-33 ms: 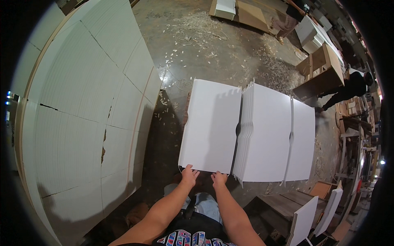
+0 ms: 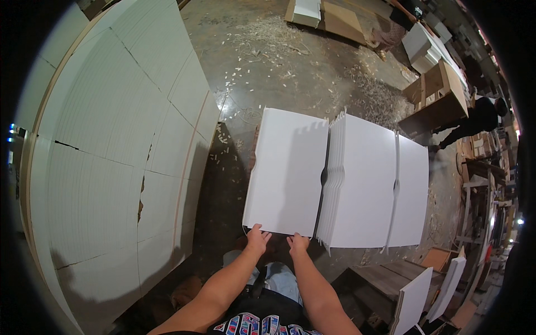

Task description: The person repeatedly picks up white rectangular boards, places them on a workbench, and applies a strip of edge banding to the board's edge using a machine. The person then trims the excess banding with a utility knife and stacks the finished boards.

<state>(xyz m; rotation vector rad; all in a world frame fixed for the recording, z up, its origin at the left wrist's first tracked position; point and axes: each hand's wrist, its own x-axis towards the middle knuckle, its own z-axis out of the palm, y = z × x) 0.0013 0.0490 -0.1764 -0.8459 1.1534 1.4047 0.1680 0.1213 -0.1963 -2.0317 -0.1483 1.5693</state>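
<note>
Both of my hands are at the near edge of a white panel (image 2: 287,167), the top one of a stack lying flat before me. My left hand (image 2: 258,239) grips near its near left corner, with fingertips at the edge. To the right, my right hand (image 2: 299,243) holds the same edge, its fingers pointing inward. Parts of the fingers are hidden at the edge. Right beside this panel lies a second stack of white panels (image 2: 363,178) with layered, notched left edges. Beyond it sits a third white panel stack (image 2: 413,192).
A tall block of stacked pale boards (image 2: 117,156) stands close on my left. White shavings (image 2: 268,33) litter the concrete floor. A brown wooden box (image 2: 438,95) and a person in dark clothes (image 2: 483,117) are at far right. White panels (image 2: 413,301) lean upright at near right.
My hands and the panels stay where they were. The people in the upper right have shifted slightly.
</note>
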